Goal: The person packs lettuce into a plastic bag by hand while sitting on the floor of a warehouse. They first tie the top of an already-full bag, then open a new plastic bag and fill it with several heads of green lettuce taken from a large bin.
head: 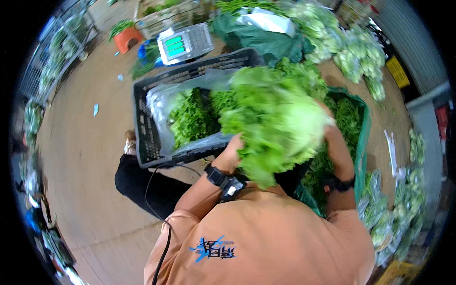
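A large, motion-blurred bunch of leafy green lettuce is held up before my chest, between both hands. My left hand grips its leaves from the left, fingers partly hidden behind them. At the pale stem side, my right hand holds it, with most fingers out of sight. Just left of the bunch, a black plastic crate lined with clear plastic film has curly lettuce inside. Beneath my right forearm stands a green woven sack full of curly greens.
Behind the crate sits a digital scale with a lit display. Farther off are an orange plastic stool, a pale slatted crate and a dark green sack. Bagged vegetables lie to the right. A black cable runs along my left side.
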`<state>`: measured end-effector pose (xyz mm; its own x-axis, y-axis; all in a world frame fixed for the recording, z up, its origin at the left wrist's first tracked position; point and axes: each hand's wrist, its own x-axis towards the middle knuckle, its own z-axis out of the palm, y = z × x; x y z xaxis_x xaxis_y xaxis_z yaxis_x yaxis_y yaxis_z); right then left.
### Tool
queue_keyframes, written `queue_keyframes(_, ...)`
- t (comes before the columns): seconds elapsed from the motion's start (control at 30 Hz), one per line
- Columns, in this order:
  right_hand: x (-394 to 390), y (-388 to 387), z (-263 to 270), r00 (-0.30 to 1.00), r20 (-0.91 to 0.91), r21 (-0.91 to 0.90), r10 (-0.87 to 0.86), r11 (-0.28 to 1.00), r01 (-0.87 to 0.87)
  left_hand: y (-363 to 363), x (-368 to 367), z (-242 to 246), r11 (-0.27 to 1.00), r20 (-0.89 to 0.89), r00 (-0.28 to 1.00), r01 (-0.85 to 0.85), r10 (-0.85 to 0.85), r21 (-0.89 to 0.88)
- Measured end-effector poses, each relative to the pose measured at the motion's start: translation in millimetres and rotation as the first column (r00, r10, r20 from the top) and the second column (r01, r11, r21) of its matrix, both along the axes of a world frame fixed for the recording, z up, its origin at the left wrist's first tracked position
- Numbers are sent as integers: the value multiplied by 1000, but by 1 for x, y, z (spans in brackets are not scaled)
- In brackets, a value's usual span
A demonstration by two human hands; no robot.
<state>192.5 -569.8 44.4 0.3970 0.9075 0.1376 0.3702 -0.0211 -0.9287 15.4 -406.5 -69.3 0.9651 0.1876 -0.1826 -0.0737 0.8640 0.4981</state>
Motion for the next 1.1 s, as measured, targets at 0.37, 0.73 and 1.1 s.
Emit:
queue_keyframes(0.37,17,-55,-13,768,-634,253,-94,913,321,17,4,116,690,210,966,-255,152,677)
queue_keyframes(0.73,-7,148,-89,654,-757,-1,-14,1000,20,148,-69,32,929,73,933,-358,352,90)
queue_keyframes(1.1,23,187,-188,59,-998,9,18,990,-140,144,-42,-97,939,-476,830,-343,291,-24)
